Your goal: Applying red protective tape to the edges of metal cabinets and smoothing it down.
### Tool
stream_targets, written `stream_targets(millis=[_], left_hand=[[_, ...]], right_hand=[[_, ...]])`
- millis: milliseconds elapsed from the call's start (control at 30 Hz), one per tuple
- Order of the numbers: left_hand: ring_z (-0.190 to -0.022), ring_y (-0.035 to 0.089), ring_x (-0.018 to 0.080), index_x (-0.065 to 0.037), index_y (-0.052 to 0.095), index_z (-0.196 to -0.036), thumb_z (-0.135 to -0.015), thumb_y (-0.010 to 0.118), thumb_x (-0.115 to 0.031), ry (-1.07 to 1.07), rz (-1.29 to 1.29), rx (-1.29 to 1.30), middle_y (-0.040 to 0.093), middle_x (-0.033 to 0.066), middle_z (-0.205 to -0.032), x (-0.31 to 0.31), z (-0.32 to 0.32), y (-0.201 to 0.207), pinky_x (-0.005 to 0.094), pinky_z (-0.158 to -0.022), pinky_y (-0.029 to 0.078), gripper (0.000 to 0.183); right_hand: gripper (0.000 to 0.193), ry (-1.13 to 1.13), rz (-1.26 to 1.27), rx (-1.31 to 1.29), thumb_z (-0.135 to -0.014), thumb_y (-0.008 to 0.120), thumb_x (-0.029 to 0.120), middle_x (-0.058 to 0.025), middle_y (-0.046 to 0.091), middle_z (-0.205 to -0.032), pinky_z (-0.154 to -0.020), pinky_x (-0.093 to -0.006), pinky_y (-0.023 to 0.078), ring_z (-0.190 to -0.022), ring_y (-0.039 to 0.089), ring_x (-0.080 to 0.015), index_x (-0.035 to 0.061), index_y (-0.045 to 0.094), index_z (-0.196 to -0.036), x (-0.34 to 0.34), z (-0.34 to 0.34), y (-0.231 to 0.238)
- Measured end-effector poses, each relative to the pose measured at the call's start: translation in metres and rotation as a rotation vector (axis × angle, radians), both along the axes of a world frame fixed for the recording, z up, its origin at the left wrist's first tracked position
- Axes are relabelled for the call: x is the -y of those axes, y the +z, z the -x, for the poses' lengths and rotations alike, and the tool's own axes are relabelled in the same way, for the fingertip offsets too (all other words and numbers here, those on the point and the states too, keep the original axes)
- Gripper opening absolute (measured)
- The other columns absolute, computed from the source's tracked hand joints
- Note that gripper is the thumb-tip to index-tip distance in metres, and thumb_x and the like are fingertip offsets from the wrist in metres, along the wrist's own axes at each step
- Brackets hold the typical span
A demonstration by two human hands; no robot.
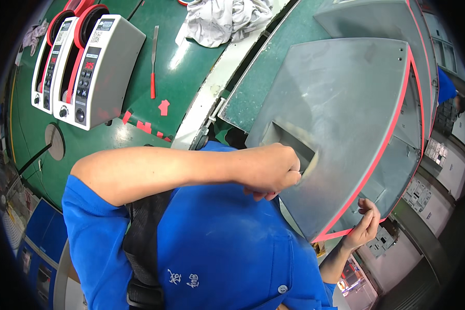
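A large grey shell [341, 103] with red tape [369, 178] along its edges lies tilted in front of me at the right. Its top face has a rectangular recess [294, 144] with pale, rubbed-looking borders. My left hand [271, 168] is closed in a fist at the near rim of this recess; whatever its fingers may hold is hidden. Beside the shell's open, taped side, my right hand [364, 227] has its fingers bent together near the lower taped edge. Anything between those fingers is too small to make out.
Two white tape dispensers [108, 67] with red tape rolls stand on the green table [191, 77] at left. A red-handled flat blade [153, 67], red tape pieces [164, 107] and a grey cloth [227, 20] lie there. Another grey shell [369, 20] sits behind.
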State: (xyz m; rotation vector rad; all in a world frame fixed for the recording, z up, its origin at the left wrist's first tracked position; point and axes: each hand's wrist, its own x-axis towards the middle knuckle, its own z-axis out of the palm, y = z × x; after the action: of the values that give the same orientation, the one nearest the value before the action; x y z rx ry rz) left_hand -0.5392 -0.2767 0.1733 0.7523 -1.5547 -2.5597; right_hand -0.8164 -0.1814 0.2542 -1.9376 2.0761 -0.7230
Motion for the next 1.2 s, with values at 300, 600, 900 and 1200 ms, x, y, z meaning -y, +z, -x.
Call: stream_targets(millis=[300, 600, 900, 1200], left_hand=[[-0.036, 0.05, 0.0128, 0.004, 0.052, -0.068, -0.084, 0.038, -0.021, -0.005, -0.05, 0.03, 0.054, 0.0074, -0.05, 0.006, -0.0011, 0.0032, 0.0261, -0.032, 0.039, 0.032], [-0.036, 0.049, 0.012, 0.003, 0.052, -0.068, -0.084, 0.038, -0.022, 0.024, -0.049, 0.033, 0.054, 0.0068, -0.052, 0.0069, -0.002, 0.0062, 0.0253, -0.032, 0.039, 0.033], [-0.036, 0.049, 0.0115, 0.002, 0.051, -0.071, -0.085, 0.038, -0.022, 0.003, -0.129, -0.001, 0.053, 0.0067, -0.052, -0.0001, 0.0001, 0.003, 0.0248, -0.032, 0.038, 0.031], [-0.037, 0.049, 0.0112, 0.001, 0.05, -0.066, -0.083, 0.039, -0.023, 0.038, -0.16, 0.031, 0.052, 0.0067, -0.052, 0.0064, -0.0008, 0.0023, 0.0247, -0.031, 0.037, 0.032]], right_hand=[[0.028, 0.011, -0.007, -0.017, -0.09, 0.035, 0.012, -0.0128, 0.06, -0.085, -0.065, -0.0261, 0.04, -0.076, 0.055, -0.0167, -0.0062, 0.056, -0.094, -0.0012, 0.0019, 0.0008], [0.025, -0.009, 0.028, -0.003, -0.088, 0.038, 0.009, -0.0147, 0.06, -0.083, -0.063, -0.0261, 0.042, -0.073, 0.057, -0.0183, -0.0078, 0.056, -0.089, 0.0003, 0.0001, -0.0009], [0.024, -0.034, 0.034, -0.006, -0.087, 0.038, 0.008, -0.0145, 0.06, -0.082, -0.062, -0.0259, 0.042, -0.073, 0.057, -0.0178, -0.0073, 0.057, -0.089, 0.0012, -0.0025, -0.0003], [0.025, -0.026, 0.021, 0.005, -0.088, 0.038, 0.01, -0.0145, 0.06, -0.083, -0.063, -0.0262, 0.042, -0.073, 0.057, -0.018, -0.0074, 0.057, -0.089, 0.0005, -0.0021, -0.001]])
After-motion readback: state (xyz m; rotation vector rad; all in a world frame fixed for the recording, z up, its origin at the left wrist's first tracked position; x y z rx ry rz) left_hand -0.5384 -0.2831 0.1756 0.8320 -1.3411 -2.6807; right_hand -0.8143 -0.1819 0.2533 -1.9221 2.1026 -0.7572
